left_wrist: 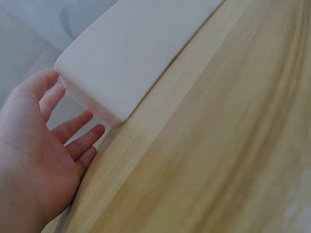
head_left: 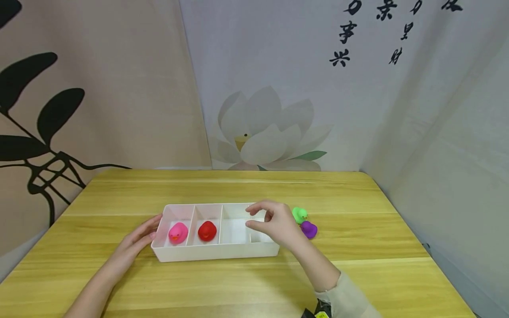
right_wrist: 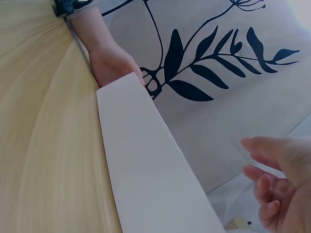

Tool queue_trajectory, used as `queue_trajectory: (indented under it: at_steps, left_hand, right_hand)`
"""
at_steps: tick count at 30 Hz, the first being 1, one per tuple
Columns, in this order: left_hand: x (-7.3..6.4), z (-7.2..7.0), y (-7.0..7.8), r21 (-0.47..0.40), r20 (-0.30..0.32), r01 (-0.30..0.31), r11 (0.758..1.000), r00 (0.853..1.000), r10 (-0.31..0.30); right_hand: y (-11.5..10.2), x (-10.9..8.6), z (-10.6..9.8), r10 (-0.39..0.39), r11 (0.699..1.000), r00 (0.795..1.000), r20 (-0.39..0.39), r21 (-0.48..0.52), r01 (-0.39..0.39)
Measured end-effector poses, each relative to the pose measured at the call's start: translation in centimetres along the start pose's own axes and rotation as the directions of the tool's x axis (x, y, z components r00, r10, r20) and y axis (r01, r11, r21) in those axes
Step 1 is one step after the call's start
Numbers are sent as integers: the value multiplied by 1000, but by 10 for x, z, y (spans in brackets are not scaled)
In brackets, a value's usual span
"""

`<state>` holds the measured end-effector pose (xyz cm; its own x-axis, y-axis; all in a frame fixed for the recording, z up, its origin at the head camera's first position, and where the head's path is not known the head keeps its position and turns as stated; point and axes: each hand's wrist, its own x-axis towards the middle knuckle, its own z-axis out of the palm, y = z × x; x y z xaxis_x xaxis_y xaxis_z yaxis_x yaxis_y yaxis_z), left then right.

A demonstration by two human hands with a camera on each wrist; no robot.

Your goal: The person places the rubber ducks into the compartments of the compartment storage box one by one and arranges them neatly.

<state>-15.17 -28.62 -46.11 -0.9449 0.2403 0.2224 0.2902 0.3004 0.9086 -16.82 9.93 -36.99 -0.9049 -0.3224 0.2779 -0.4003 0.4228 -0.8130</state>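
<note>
A white divided tray stands on the wooden table, its compartments in a row. A pink toy duck sits in the leftmost compartment and a red toy duck in the one beside it. My left hand touches the tray's left end, its fingers loosely extended; the left wrist view shows fingertips at the tray's end wall. Above the tray's right part, my right hand has thumb and forefinger apart with nothing between them. It partly hides the rightmost compartment. In the right wrist view, its other fingers are bent.
Just right of the tray, a green toy duck and a purple toy duck lie close together on the table. A printed curtain hangs behind the table's far edge.
</note>
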Motion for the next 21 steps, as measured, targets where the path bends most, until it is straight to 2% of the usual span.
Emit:
queue_trajectory:
  at_steps: [6,11,15,21]
  left_hand:
    - [-1,0,1,19,-1,15,1000,1000,-15]
    - [-1,0,1,25,-2,31,999,1000,-31]
    - [0,0,0,11,-1,25,1000,1000,-25]
    - [-1,-1,0,1,4,10,1000,1000,-10]
  right_hand:
    - [9,-15,-19,44,999,998,-40,13,-44]
    - [21,-27,-33,80,996,992,-95,-19,-83]
    - [33,-36,-45,113,992,985,-129,-43,-120]
    - [52,-47,-61,165,985,974,-154,-25,-170]
